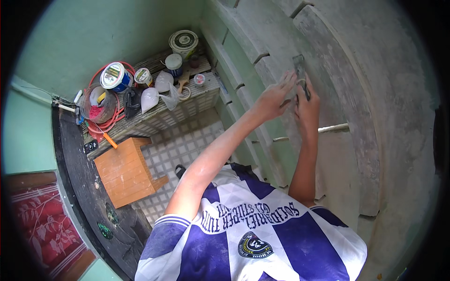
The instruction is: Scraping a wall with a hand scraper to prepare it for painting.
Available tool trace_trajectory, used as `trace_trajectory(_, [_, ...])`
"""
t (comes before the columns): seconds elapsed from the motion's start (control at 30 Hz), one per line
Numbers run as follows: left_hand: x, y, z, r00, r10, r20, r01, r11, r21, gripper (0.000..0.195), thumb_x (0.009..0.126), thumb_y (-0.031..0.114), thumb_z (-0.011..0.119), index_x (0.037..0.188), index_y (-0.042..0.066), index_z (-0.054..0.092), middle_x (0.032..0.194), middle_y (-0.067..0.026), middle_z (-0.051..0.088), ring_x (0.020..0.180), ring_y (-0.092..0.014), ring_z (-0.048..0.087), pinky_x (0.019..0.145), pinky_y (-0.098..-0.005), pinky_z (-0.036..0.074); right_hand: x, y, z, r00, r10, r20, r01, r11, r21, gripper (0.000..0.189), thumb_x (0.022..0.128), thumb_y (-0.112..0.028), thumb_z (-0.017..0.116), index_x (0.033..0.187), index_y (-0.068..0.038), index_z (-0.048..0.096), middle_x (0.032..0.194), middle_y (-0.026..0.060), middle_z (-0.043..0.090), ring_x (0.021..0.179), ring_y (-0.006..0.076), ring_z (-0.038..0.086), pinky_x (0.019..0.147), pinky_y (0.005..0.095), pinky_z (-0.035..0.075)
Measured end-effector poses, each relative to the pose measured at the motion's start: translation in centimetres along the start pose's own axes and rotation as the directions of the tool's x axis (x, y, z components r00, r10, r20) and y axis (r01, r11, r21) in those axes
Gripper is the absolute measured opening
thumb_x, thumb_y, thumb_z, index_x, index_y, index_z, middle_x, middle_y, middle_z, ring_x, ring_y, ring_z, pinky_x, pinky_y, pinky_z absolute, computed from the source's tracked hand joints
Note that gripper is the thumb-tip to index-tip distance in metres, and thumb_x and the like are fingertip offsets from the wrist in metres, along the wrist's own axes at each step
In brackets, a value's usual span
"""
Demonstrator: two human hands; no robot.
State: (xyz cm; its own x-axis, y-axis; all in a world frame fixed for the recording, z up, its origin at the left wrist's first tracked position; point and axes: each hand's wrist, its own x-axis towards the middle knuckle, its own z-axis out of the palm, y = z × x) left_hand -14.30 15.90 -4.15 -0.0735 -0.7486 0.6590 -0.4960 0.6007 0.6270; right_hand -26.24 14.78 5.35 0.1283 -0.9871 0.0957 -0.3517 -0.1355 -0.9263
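In my right hand (308, 105) is a scraper (299, 65), probably a putty knife, with a flat dark blade and a dark handle. Its blade lies against the grey, dusty wall panel (281, 42) between raised plaster bands. Just left of the tool, my left hand (272, 101) is stretched out with its fingers extended and holds nothing. Those fingertips reach close to the blade; whether they touch it or the wall, I cannot tell. Pale dust coats my left hand and forearm.
A ledge (207, 84) on the left bears several lidded paint tubs (113, 76), white powder bags (150, 99), a brush (183, 79), a red hose (117, 111) and a plastic container (96, 105). A wooden stool (124, 172) stands on the tiled floor (182, 140). Raised bands (337, 59) cross the wall.
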Motion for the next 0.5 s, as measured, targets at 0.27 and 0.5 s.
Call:
trace_trajectory(0.27, [-0.6, -0.7, -0.2, 0.991, -0.132, -0.031, 0.130, 0.988, -0.078, 0.091, 0.084, 0.002, 0.069, 0.161, 0.000, 0.021, 0.167, -0.0229, 0.024, 0.152, -0.042, 0.027, 0.117, -0.0466, 0.037, 3.9, 2.5, 2.5, 0.988, -0.153, 0.017, 0.153, 0.971, -0.184, 0.052, 0.097, -0.013, 0.058, 0.147, 0.002, 0.051, 0.123, 0.0293, 0.069, 0.111, 0.0331, 0.070, 0.096, 0.0375, 0.050])
trace_trajectory(0.5, [-1.5, -1.8, -0.4, 0.977, -0.210, -0.046, 0.207, 0.977, -0.057, 0.092, 0.084, 0.002, 0.069, 0.162, 0.001, 0.019, 0.167, -0.0225, 0.024, 0.153, -0.041, 0.026, 0.122, -0.0439, 0.031, 5.9, 4.6, 2.8, 0.991, -0.069, 0.118, 0.094, 0.971, -0.220, 0.052, 0.095, -0.013, 0.058, 0.145, 0.004, 0.053, 0.132, 0.0304, 0.064, 0.127, 0.0384, 0.062, 0.105, 0.0381, 0.047])
